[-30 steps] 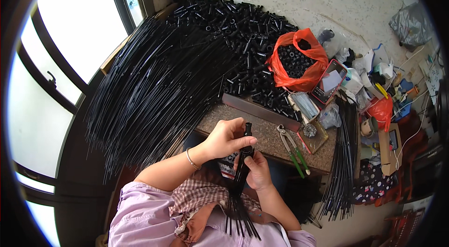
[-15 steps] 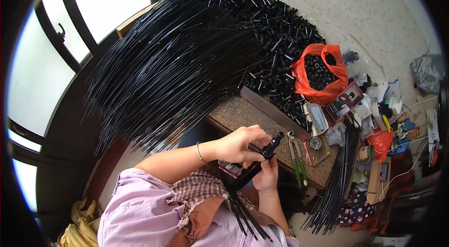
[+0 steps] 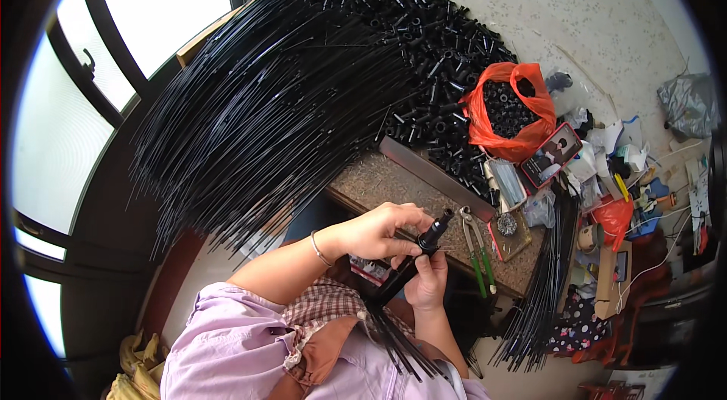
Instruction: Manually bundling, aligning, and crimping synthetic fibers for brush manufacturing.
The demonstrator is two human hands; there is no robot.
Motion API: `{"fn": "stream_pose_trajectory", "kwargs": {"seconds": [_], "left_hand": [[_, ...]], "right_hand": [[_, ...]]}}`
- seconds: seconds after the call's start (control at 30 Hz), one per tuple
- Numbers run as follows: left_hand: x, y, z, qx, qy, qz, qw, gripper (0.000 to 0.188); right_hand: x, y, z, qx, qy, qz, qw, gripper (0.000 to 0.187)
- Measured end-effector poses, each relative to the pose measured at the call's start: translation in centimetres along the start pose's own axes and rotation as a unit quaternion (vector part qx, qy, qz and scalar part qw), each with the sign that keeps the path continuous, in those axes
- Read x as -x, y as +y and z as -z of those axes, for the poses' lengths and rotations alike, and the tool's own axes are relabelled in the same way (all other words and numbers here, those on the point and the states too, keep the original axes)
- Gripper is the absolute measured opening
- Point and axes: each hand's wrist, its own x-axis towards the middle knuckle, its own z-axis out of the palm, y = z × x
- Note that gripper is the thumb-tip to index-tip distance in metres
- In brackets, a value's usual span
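Between my two hands is a black tube (image 3: 396, 282) held at a slant, with a narrower stepped black end piece (image 3: 433, 235) pointing up and away. My left hand (image 3: 386, 232), a bracelet at its wrist, closes on the tube's collar with thumb and fingers. Just below the collar, my right hand (image 3: 426, 284) grips the tube from the other side. Several thin black rods (image 3: 400, 345) fan out past the tube's lower end, across my apron. Where the rods join the tube is hidden.
A heap of black tubular parts (image 3: 435, 59) and a large spread of thin black rods (image 3: 265, 112) cover the table. A metal bar (image 3: 438, 179), green-handled pliers (image 3: 477, 248), a red bag of small black parts (image 3: 509, 116) and a phone (image 3: 551, 156) lie nearby.
The whole view has shifted slightly. Both hands keep hold of the black tube at its collar, with hardly any change in grip.
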Motion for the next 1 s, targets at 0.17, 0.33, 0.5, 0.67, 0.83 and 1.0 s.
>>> {"fn": "stream_pose_trajectory", "kwargs": {"seconds": [0.17, 0.33, 0.5, 0.67, 0.83, 1.0], "left_hand": [[-0.5, 0.0, -0.7, 0.045, 0.012, 0.019, 0.999, 0.025], [-1.2, -0.1, -0.8, 0.057, -0.014, 0.056, 0.997, 0.023], [-1.9, 0.7, -0.9, 0.031, -0.046, 0.047, 0.997, 0.024], [-3.2, 1.8, -1.6, 0.021, -0.062, 0.061, 0.996, 0.022], [-2.8, 0.5, -3.6, 0.164, 0.000, 0.070, 0.984, 0.022], [-2.8, 0.3, -3.7, 0.193, -0.003, 0.057, 0.980, 0.021]], "right_hand": [[0.0, -0.5, 0.5, 0.002, 0.006, 0.004, 1.000, 0.018], [-0.1, -1.1, 0.2, -0.005, 0.036, 0.001, 0.999, 0.015], [0.0, -1.8, 0.7, -0.016, 0.011, 0.019, 1.000, 0.014], [0.0, -3.5, 0.1, -0.022, 0.063, 0.007, 0.998, 0.012], [0.9, -4.8, 1.6, -0.069, 0.007, -0.043, 0.997, 0.015], [0.8, -4.6, 2.5, -0.124, -0.015, -0.067, 0.990, 0.022]]}}
